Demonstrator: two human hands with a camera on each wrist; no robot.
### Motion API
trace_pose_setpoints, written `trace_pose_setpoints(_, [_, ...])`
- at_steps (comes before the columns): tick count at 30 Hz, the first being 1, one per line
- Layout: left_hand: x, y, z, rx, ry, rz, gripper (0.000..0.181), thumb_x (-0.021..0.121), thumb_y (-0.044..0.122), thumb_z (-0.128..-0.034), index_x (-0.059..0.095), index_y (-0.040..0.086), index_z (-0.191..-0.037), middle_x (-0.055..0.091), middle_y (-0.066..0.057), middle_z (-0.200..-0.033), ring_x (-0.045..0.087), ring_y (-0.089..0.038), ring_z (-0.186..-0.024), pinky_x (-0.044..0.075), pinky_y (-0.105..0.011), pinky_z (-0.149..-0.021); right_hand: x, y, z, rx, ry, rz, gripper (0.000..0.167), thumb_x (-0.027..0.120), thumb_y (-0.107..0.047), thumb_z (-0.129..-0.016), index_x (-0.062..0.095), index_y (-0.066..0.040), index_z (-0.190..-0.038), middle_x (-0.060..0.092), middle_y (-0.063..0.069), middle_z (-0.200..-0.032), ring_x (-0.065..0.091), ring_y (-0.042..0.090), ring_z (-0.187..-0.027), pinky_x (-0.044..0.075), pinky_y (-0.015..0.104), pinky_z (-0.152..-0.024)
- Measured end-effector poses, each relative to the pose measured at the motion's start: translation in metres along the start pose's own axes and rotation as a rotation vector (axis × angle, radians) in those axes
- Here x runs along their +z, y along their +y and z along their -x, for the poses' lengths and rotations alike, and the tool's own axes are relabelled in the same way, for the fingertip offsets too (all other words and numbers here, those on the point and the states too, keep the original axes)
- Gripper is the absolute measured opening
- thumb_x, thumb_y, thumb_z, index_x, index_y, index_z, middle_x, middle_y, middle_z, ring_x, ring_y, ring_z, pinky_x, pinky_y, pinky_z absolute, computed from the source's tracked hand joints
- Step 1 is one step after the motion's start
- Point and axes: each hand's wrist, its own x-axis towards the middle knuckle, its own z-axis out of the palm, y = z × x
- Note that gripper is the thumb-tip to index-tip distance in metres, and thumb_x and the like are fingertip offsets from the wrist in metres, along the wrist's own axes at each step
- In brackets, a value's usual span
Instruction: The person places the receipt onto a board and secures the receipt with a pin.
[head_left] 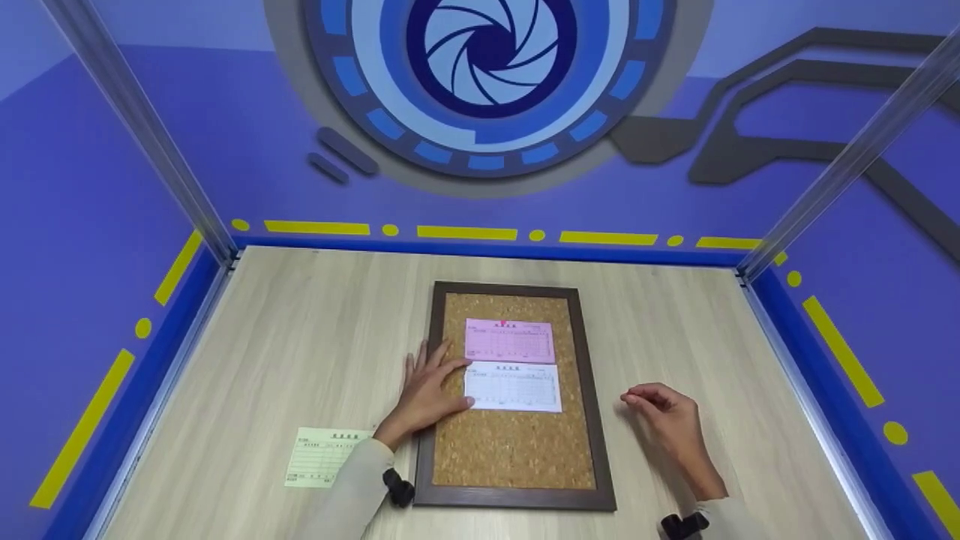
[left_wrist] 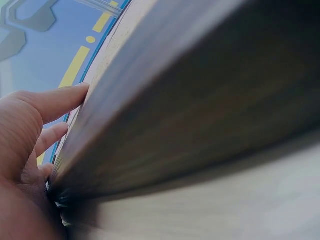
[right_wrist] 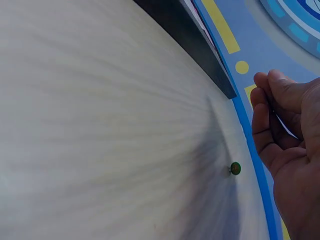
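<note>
A framed cork board (head_left: 514,450) lies on the table with a pink slip (head_left: 508,341), a red pin (head_left: 503,323) at its top edge. Directly below is a white slip (head_left: 513,388). My left hand (head_left: 426,394) spreads over the board's left side, thumb and index fingertips on the white slip's left edge; in the left wrist view the hand (left_wrist: 22,145) is beside the frame (left_wrist: 165,105). Right of the board, my right hand (head_left: 671,424) pinches what looks like a small red pin, mostly covered by the fingertips. The right wrist view shows this hand (right_wrist: 295,140) with thumb and index together.
A pale green slip (head_left: 322,456) lies left of the board, partly covered by my left sleeve. A green pin (right_wrist: 235,168) is on the table under my right hand. Blue panels (head_left: 487,202) with yellow dashes border the table (head_left: 300,322) at the back and sides.
</note>
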Motion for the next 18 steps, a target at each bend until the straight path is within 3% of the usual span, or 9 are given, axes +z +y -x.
trace_pose_setpoints(9, [0.001, -0.002, 0.000, 0.020, 0.007, 0.002, 0.070, 0.089, 0.038, -0.0828, 0.070, 0.015, -0.146, 0.032, -0.021, -0.178, 0.002, -0.061, -0.164, -0.008, -0.077, -0.126, 0.008, -0.001, -0.004, -0.052, -0.015, 0.018, 0.012, 0.084, 0.007, -0.091, 0.081, -0.003, -0.097, 0.079, 0.020, -0.094, 0.074, 0.011, -0.082, 0.057, 0.015, -0.073])
trace_pose_setpoints(18, [-0.007, 0.013, 0.004, 0.031, 0.008, 0.001, 0.069, 0.091, 0.032, -0.0817, 0.070, 0.009, -0.144, 0.034, -0.029, -0.174, 0.005, -0.066, -0.161, -0.005, -0.081, -0.125, 0.017, -0.003, -0.013, -0.069, -0.050, -0.003, 0.012, 0.083, 0.010, -0.091, 0.080, -0.002, -0.092, 0.078, 0.020, -0.092, 0.071, 0.009, -0.080, 0.055, 0.015, -0.071])
